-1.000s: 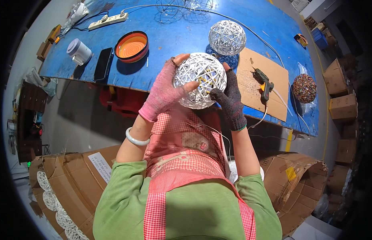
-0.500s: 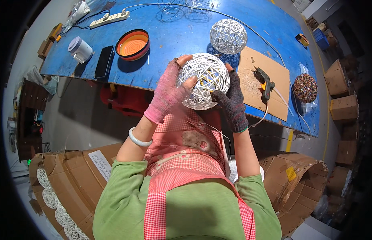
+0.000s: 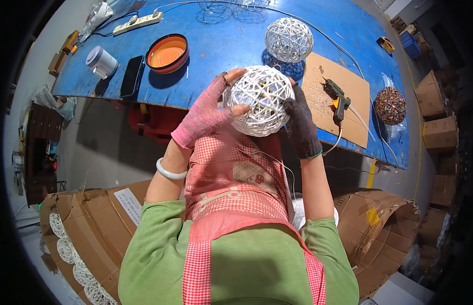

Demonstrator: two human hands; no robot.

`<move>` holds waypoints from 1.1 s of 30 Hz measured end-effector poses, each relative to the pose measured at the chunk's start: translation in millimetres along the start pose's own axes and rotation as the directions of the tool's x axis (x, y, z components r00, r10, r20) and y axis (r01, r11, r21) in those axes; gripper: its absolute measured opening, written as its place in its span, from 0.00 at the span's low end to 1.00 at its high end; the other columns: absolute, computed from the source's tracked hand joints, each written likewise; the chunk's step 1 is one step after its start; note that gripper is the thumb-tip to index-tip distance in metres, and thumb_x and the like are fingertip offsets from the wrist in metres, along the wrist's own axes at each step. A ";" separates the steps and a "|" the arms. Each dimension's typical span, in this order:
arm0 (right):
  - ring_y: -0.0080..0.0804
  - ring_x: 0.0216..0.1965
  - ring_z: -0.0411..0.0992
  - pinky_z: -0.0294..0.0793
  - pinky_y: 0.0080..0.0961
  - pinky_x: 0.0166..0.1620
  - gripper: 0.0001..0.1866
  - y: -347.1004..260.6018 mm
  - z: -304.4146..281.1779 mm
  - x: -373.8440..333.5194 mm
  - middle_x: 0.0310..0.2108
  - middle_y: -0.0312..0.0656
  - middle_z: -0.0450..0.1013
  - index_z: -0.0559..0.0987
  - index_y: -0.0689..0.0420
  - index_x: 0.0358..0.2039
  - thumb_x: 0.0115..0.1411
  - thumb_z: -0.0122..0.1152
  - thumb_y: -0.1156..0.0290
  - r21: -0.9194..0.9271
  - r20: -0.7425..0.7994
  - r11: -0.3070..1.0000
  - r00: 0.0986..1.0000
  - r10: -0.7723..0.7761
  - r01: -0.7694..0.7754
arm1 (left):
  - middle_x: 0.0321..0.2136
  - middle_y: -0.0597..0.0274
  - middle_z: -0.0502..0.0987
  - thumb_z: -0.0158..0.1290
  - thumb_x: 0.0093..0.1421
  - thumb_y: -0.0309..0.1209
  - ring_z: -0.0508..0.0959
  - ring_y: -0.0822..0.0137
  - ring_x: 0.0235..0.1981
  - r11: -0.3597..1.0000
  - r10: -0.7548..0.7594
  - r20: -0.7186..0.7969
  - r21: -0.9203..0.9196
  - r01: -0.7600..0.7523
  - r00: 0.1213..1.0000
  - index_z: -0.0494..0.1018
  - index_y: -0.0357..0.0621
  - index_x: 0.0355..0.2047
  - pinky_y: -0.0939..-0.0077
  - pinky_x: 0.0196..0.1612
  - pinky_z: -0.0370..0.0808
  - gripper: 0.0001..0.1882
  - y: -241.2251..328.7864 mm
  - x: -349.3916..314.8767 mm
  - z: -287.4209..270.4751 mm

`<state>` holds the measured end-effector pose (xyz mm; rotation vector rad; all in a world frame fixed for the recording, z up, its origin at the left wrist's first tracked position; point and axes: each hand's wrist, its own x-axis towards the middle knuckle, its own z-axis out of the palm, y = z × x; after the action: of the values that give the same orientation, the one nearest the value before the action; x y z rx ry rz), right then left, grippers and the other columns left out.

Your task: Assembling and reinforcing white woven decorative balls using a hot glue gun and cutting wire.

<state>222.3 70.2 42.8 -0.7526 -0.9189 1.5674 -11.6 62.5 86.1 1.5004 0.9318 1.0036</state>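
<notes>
I hold a white woven rattan ball (image 3: 259,99) between both hands above the near edge of the blue table (image 3: 206,66). My left hand (image 3: 208,112), in a pink fingerless glove, cups the ball's left side with the thumb across its front. My right hand (image 3: 299,119), in a dark glove, presses against the ball's right side. A thin white strand hangs from the ball down over my checked apron.
A second white woven ball (image 3: 289,39) sits farther back on the table. A glue gun (image 3: 337,99) lies on a cardboard sheet (image 3: 343,81), with a brown ball (image 3: 390,105) to the right. An orange bowl (image 3: 167,52), phone (image 3: 131,76), white cup (image 3: 101,62) and power strip (image 3: 137,22) stand left. Cardboard boxes flank me.
The ball has turned a little in my hands and my left thumb has shifted across its front. Both hands stay on the ball in the same place.
</notes>
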 end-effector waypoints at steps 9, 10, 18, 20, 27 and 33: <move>0.37 0.58 0.68 0.68 0.35 0.59 0.25 6.7 -0.2 4.9 0.60 0.43 0.66 0.63 0.57 0.63 0.70 0.44 0.59 0.129 -0.073 0.974 0.977 0.198 -0.188 | 0.58 0.57 0.65 0.63 0.54 0.40 0.65 0.64 0.60 0.944 0.096 -0.003 0.319 -0.090 0.995 0.59 0.42 0.65 0.69 0.62 0.63 0.41 -4.4 5.9 0.8; 0.38 0.58 0.68 0.68 0.37 0.59 0.25 8.8 -2.2 5.6 0.59 0.44 0.67 0.64 0.57 0.63 0.70 0.45 0.57 0.152 -0.060 0.968 0.976 0.211 -0.200 | 0.58 0.57 0.65 0.62 0.55 0.40 0.65 0.65 0.60 0.950 0.084 0.002 0.301 -0.080 0.996 0.59 0.41 0.65 0.70 0.61 0.63 0.40 -3.9 5.6 -0.3; 0.42 0.54 0.71 0.71 0.41 0.58 0.29 13.1 -10.3 10.5 0.55 0.46 0.71 0.71 0.58 0.57 0.67 0.48 0.48 0.437 -0.148 0.854 0.914 0.378 -0.283 | 0.58 0.55 0.67 0.64 0.52 0.39 0.65 0.62 0.61 0.992 0.054 -0.001 0.112 -0.053 0.999 0.60 0.44 0.64 0.68 0.63 0.61 0.41 -3.4 5.1 -5.7; 0.41 0.55 0.70 0.71 0.40 0.58 0.29 18.8 -11.9 13.1 0.56 0.46 0.71 0.69 0.58 0.58 0.67 0.49 0.48 0.508 -0.093 0.810 0.916 0.389 -0.292 | 0.60 0.52 0.65 0.65 0.50 0.40 0.63 0.58 0.63 0.973 0.105 0.003 0.208 -0.103 0.994 0.58 0.44 0.65 0.66 0.65 0.59 0.44 -11.6 6.8 -4.0; 0.43 0.56 0.69 0.72 0.44 0.58 0.30 19.6 3.4 13.2 0.58 0.46 0.68 0.67 0.54 0.60 0.68 0.44 0.45 0.540 -0.040 0.766 0.899 0.437 -0.348 | 0.65 0.43 0.55 0.69 0.43 0.45 0.55 0.48 0.68 0.892 0.140 -0.008 0.435 -0.123 0.990 0.52 0.46 0.68 0.59 0.68 0.55 0.55 -15.4 10.7 1.8; 0.44 0.55 0.70 0.72 0.46 0.57 0.31 21.4 -1.7 12.9 0.58 0.46 0.69 0.69 0.54 0.59 0.67 0.45 0.44 0.568 -0.007 0.739 0.895 0.446 -0.363 | 0.66 0.47 0.54 0.66 0.48 0.43 0.53 0.52 0.69 1.000 0.010 0.074 0.012 -0.011 0.997 0.51 0.48 0.68 0.61 0.69 0.51 0.52 -16.4 9.6 -8.8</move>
<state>210.9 81.4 23.5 -0.6508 -0.1484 2.0075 -17.3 76.8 71.8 1.5438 0.8794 0.9448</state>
